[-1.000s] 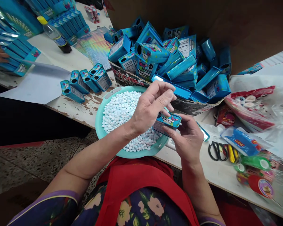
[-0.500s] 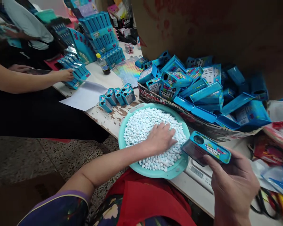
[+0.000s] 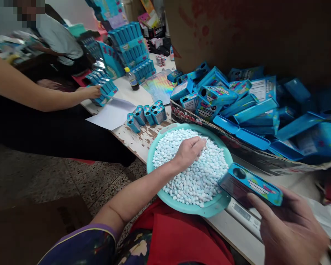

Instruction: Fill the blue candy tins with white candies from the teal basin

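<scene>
Over a round turquoise plastic bowl (image 3: 187,208) of white candies (image 3: 191,184), the left hand (image 3: 190,151) curls, seemingly gathering, contents unclear, while the right hand (image 3: 291,222) grips a blue rectangular tin (image 3: 256,185) alongside, hole (image 3: 239,173) best kept upward next.

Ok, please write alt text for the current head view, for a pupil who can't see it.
A person's left hand is bunched over pale sweets in a turquoise bowl, while the right hand holds a blue tin beside it. Beyond is a cardboard box heaped with more blue tins.
</scene>
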Available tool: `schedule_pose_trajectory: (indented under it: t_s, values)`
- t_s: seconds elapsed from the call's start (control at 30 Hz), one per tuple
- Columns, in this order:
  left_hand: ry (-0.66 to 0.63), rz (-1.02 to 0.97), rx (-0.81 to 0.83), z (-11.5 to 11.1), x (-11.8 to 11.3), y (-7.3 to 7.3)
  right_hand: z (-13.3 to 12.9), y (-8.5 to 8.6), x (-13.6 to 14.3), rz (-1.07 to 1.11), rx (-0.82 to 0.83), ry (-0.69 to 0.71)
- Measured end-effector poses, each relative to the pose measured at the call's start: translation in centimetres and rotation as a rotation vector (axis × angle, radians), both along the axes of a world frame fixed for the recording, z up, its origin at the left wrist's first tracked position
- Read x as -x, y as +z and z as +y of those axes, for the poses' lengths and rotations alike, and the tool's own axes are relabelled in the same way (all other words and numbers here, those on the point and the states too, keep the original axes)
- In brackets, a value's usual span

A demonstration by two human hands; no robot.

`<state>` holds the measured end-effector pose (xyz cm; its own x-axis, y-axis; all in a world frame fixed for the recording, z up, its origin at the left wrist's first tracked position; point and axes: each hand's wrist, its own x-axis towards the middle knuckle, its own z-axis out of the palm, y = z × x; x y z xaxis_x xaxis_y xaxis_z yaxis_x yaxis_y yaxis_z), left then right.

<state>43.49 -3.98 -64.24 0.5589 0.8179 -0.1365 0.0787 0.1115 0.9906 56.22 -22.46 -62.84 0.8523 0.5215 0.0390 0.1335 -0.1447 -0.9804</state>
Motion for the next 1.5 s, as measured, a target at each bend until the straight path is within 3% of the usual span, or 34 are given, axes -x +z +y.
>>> schedule_pose_trajectory:
  t_s: [0.1,0.23,0.33,0.43,0.5,0.73,0.9,1.0,1.37,1.5]
  values:
    - [0.147,-0.314,0.493,1.0,0.1,0.5,0.3,0.6,0.4,-0.012,-0.022,0.01]
    - [0.192,-0.431,0.699,1.3,-0.3,1.5,0.9,0.2,0.8,-0.069,-0.033,0.167]
    - [0.118,-0.522,0.663,0.1,-0.9,3.8,1.5,-0.4,1.3,-0.166,-0.07,0.178]
    - [0.049,-0.555,0.527,-1.4,-1.5,6.3,2.1,-0.6,1.8,-0.211,-0.075,0.281]
    - [0.026,-0.518,0.413,-2.2,-1.9,7.0,2.5,-0.5,2.0,-0.2,-0.068,0.338]
    - [0.106,-0.436,0.278,-2.6,-3.0,6.0,3.0,-0.2,2.0,-0.216,-0.071,0.359]
    - [0.062,-0.392,0.193,-2.9,-3.1,6.1,2.9,-0.1,2.1,-0.244,-0.076,0.38]
    - [0.103,-0.394,0.135,-3.1,-3.2,6.0,2.9,0.1,2.2,-0.242,-0.073,0.377]
    - [0.116,-0.435,0.178,-2.8,-2.8,6.7,1.7,0.3,1.6,-0.18,-0.121,0.349]
    - [0.141,-0.423,0.146,-1.9,-1.5,5.2,0.6,0.0,1.3,-0.099,-0.226,0.293]
